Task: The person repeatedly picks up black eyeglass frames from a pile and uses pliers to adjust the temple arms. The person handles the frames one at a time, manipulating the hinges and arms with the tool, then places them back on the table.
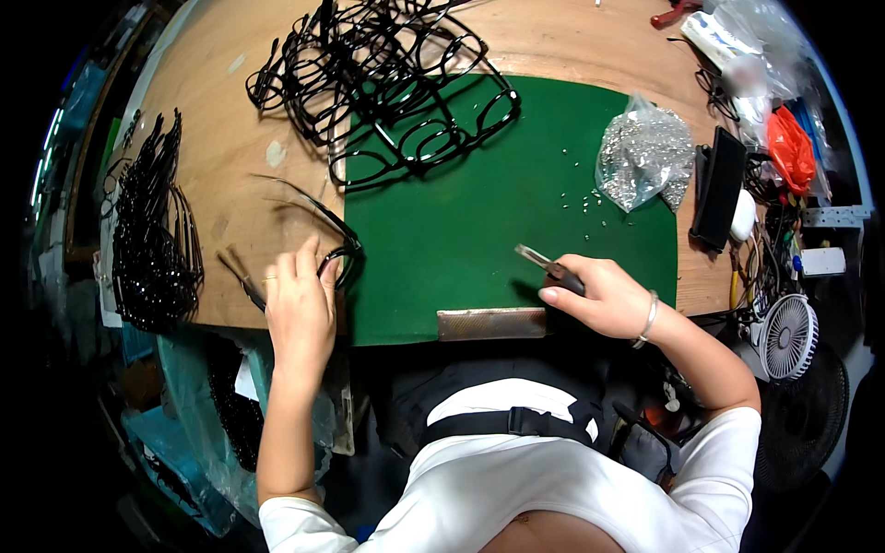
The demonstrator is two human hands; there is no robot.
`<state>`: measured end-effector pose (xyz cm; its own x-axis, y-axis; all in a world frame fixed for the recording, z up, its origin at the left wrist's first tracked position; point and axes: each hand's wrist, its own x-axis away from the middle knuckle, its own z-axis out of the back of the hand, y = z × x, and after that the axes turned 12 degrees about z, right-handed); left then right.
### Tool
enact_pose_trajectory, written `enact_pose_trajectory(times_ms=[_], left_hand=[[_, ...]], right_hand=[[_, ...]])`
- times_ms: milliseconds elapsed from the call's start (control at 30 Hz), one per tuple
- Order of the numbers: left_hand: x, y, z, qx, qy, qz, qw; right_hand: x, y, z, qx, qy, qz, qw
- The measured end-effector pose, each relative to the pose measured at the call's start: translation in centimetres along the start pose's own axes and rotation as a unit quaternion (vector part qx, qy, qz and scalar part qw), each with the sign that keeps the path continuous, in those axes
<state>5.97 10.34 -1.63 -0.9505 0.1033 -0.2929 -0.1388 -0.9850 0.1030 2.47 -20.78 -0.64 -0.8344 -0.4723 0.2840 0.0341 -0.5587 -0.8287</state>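
We saw a tangled pile of black glasses frames [410, 138] across the top middle of the frame, a bundle of slim black pieces [152, 249] at the far left, and a clear bag of small silver parts [636, 157] at upper right, with loose bits beside it. A black slab [719, 189] and a white fan [789, 336] crowded the right side. The green mat [442, 249] left open room at the center, and its near edge met a metal strip [491, 324] at lower center. At center left, our left hand [302, 295] pinched 1 black eyeglass frame [351, 247]; at center right, our right hand [599, 293] clasped 1 pair of black-handled pliers [560, 276], tip toward upper left.
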Motion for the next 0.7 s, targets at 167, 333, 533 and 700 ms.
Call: enact_pose_trajectory(times_ms=[167,333,533,700], left_hand=[[-0.7,-3.2,-1.2,0.075,-0.096,0.029,0.992],[-6.0,4.6,-1.5,0.238,0.023,-0.034,0.971],[-9.9,8.9,-7.1,0.163,0.015,-0.041,0.986],[-12.8,8.9,-3.8,0.584,-0.161,0.064,0.793]], right_hand=[[0.9,0.0,0.6,-0.024,0.009,0.011,1.000],[1.4,0.6,-0.2,-0.016,0.049,0.020,0.998],[2.5,0.4,-0.2,0.016,0.027,0.048,0.998],[3.1,1.7,1.4,0.221,0.110,0.052,0.968]])
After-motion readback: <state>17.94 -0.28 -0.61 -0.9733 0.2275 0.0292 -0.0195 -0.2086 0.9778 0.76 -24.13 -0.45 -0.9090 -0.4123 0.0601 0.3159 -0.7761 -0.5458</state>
